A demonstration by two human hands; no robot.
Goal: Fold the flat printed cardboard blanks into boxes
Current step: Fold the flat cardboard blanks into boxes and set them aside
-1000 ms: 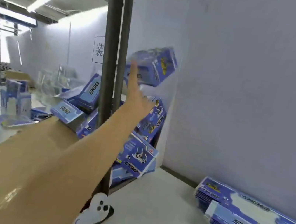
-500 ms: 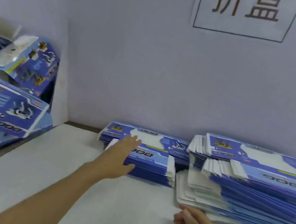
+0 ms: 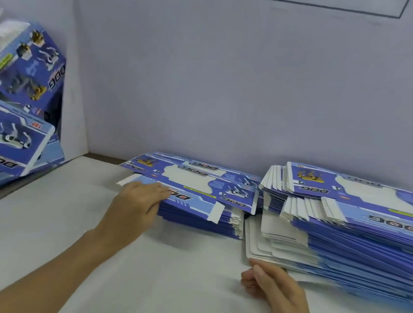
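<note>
Two piles of flat blue and white blanks lie side by side on the white tabletop (image 3: 181, 274), by the wall. The left pile (image 3: 199, 209) is low. Its top blank (image 3: 188, 198) sticks out in front. The right pile (image 3: 350, 233) is taller and messy. Folded boxes (image 3: 5, 140) lie tipped over at the far left.

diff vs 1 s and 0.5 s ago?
Left hand went from throwing a folded box at the pile of boxes to gripping the top blank on the left stack. Right hand stays loosely curled by the right stack. Both stacks unchanged.
</note>
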